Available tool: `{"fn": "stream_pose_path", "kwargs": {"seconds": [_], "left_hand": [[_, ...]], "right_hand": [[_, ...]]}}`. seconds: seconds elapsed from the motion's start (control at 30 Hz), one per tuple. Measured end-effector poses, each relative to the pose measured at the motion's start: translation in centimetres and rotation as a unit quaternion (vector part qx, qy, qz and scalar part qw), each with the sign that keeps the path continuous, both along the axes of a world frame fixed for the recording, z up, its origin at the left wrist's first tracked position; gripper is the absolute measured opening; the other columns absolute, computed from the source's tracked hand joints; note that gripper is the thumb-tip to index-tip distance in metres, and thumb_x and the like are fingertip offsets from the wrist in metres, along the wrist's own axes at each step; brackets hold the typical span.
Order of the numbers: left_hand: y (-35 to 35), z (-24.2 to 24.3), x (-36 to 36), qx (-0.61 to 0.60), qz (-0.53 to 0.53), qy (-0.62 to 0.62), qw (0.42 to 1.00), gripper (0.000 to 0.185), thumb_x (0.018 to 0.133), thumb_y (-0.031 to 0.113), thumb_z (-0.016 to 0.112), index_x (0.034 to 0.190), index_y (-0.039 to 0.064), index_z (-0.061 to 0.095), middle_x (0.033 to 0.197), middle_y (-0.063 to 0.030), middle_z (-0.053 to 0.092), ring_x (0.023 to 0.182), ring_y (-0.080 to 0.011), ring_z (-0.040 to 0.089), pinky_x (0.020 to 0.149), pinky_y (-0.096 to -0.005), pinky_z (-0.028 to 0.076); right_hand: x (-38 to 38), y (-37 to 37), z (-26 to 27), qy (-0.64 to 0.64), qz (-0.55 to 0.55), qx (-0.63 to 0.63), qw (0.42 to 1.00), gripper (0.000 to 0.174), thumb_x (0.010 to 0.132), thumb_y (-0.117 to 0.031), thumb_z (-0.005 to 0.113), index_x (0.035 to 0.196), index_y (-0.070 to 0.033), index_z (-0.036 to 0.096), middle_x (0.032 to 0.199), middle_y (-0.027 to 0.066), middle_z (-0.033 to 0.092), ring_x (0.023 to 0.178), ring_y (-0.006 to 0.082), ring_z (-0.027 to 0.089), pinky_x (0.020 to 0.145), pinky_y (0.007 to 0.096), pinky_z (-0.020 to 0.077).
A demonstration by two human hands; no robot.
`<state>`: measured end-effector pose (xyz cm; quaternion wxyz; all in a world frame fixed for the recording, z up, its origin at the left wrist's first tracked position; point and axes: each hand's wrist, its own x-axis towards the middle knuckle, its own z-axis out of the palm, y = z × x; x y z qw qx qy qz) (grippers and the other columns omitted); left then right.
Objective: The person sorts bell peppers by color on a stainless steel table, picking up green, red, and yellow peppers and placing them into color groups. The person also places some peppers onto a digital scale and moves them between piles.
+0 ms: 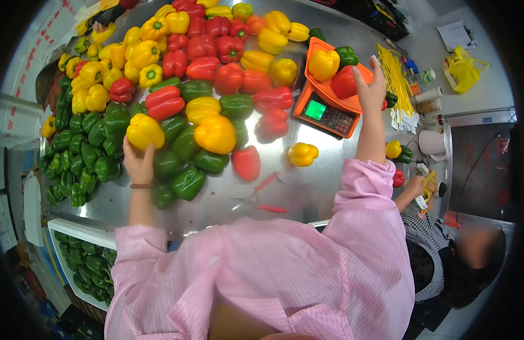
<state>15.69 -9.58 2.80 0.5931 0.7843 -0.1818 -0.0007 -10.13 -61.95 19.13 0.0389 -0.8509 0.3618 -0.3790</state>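
Note:
My left hand [138,163] grips a yellow bell pepper [146,131] from below, above a group of green bell peppers [105,131]. Over the right side of an orange digital scale [349,125] is my right hand [371,87], fingers apart. Its thumb overlaps a red bell pepper [344,82]; whether they touch I cannot tell. That pepper lies in the scale's orange tray [354,103] with a yellow bell pepper [324,65] and a green bell pepper [346,56]. The scale's display [316,109] glows green.
Heaped red [202,46] and yellow peppers [145,52] cover the metal table [270,197]. Red-handled shears [255,197] lie near its front edge. Yellow ties [391,78] lie beyond the scale. A person [432,250] works at right; another person's hand [102,27] shows upper left. A white crate [70,276] holds green peppers.

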Motion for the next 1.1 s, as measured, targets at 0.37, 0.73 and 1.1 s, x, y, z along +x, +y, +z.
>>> {"fn": "stream_pose_path", "kwargs": {"seconds": [0.37, 0.73, 1.1], "left_hand": [[0.0, 0.1, -0.2, 0.015, 0.003, -0.011, 1.0, 0.075, 0.083, 0.014, 0.077, 0.144, -0.002, 0.037, 0.132, -0.0175, 0.057, 0.118, -0.0266, 0.059, 0.101, -0.0375, 0.045], [-0.4, 0.6, -0.3, -0.005, -0.005, 0.001, 1.0, 0.072, 0.084, 0.01, 0.075, 0.144, -0.001, 0.037, 0.13, -0.0159, 0.057, 0.117, -0.0247, 0.059, 0.099, -0.0368, 0.047], [-0.4, 0.3, 0.0, 0.002, 0.002, -0.011, 1.0, 0.071, 0.085, 0.013, 0.075, 0.143, -0.002, 0.038, 0.131, -0.0153, 0.055, 0.115, -0.0248, 0.059, 0.096, -0.0365, 0.049]], "right_hand": [[-0.5, -3.2, -3.9, 0.021, -0.089, 0.04, 0.995, 0.073, 0.081, -0.047, 0.076, 0.136, -0.004, 0.054, 0.136, 0.0193, 0.056, 0.126, 0.0356, 0.052, 0.106, 0.0414, 0.0409], [-6.7, -2.9, -8.0, -0.223, -0.04, 0.178, 0.958, 0.088, 0.072, -0.028, 0.087, 0.143, -0.002, 0.041, 0.136, 0.0187, 0.052, 0.122, 0.0281, 0.054, 0.103, 0.0394, 0.0448], [-19.3, -0.3, -14.8, -0.032, -0.348, 0.092, 0.932, 0.08, 0.072, -0.032, 0.084, 0.135, 0.002, 0.049, 0.135, 0.0224, 0.053, 0.123, 0.0371, 0.053, 0.106, 0.0433, 0.0403]]}}
